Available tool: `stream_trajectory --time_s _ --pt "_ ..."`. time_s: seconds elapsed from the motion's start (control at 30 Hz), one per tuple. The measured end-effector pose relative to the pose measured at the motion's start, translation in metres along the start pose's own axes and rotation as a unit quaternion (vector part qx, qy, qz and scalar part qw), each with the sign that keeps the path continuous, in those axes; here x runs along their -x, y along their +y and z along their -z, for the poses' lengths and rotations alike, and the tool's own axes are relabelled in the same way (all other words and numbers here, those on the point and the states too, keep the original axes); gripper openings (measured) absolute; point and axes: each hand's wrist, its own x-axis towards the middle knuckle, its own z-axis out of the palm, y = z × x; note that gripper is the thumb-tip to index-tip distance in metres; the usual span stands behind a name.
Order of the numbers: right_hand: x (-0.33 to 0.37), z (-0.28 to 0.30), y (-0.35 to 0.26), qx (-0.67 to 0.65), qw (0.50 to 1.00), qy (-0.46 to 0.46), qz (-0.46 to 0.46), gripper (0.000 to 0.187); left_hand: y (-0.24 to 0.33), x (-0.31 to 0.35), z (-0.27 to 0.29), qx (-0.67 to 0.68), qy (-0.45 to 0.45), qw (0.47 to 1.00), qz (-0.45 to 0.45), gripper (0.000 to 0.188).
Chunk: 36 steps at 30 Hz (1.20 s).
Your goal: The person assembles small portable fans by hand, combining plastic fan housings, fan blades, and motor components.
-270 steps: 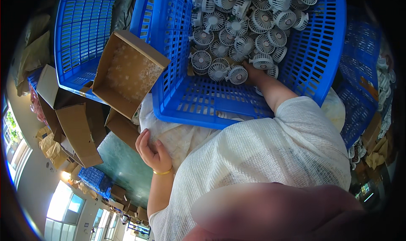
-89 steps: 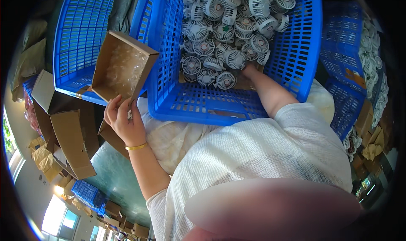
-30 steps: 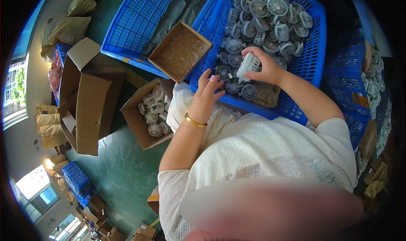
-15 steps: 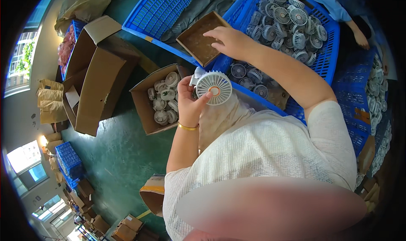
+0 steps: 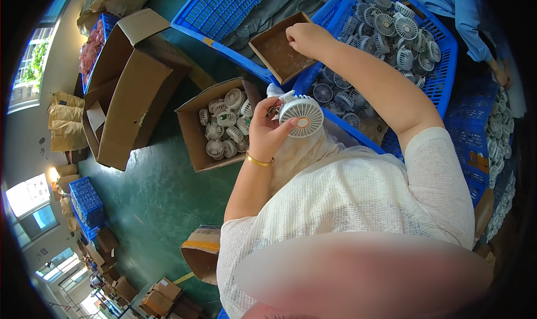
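Observation:
My left hand (image 5: pixel 267 130) is wrapped round a small white handheld fan (image 5: pixel 302 117), whose round grille with an orange ring at its centre faces up. My right hand (image 5: pixel 311 40) reaches over a shallow cardboard tray (image 5: pixel 272 68), its fingers curled together in a pinch. Whatever they hold, if anything, is too small or hidden to make out. The tray rests at the rim of a blue plastic crate (image 5: pixel 193 17) with dark cloth in it. Just left of my left hand stands a cardboard box (image 5: pixel 193 126) filled with several white fan heads.
Many more fans fill the blue crate (image 5: pixel 446 39) beyond my right forearm. A tall open carton (image 5: pixel 131 104) stands on the green floor at left, and a smaller box (image 5: pixel 200 254) sits lower down. At upper right, a person in a blue sleeve (image 5: pixel 472 36) reaches near another crate of fans.
My right hand's spread fingers have closed together over the tray. The fan in my left hand has shifted slightly right in the picture and tilted. The other person's arm has moved.

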Motion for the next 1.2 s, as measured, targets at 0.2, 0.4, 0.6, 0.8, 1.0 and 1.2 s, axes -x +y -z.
stream_trajectory --time_s 0.2,0.4,0.6,0.8,1.0,1.2 --pt "0.049 0.037 -0.02 -0.261 0.964 0.015 0.054 0.01 -0.008 0.0 -0.002 -0.004 0.007 0.999 -0.031 0.054" --pt "0.099 0.054 -0.034 -0.313 0.939 -0.073 0.118 0.01 -0.007 -0.003 -0.006 -0.043 -0.014 0.998 -0.052 0.051" --pt "0.104 0.049 -0.036 -0.359 0.925 -0.054 0.11 0.012 -0.006 -0.003 -0.009 -0.065 -0.025 0.995 -0.068 0.05" --pt "0.107 0.043 -0.035 -0.404 0.907 -0.032 0.118 0.012 -0.006 -0.001 -0.008 -0.068 -0.023 0.995 -0.063 0.049" --pt "0.109 0.038 -0.036 -0.515 0.851 -0.087 0.043 0.014 -0.007 -0.001 -0.007 -0.058 -0.025 0.996 -0.062 0.048" --pt "0.111 0.041 -0.038 -0.492 0.866 -0.078 0.042 0.012 -0.01 -0.001 -0.005 -0.069 -0.024 0.995 -0.067 0.049"
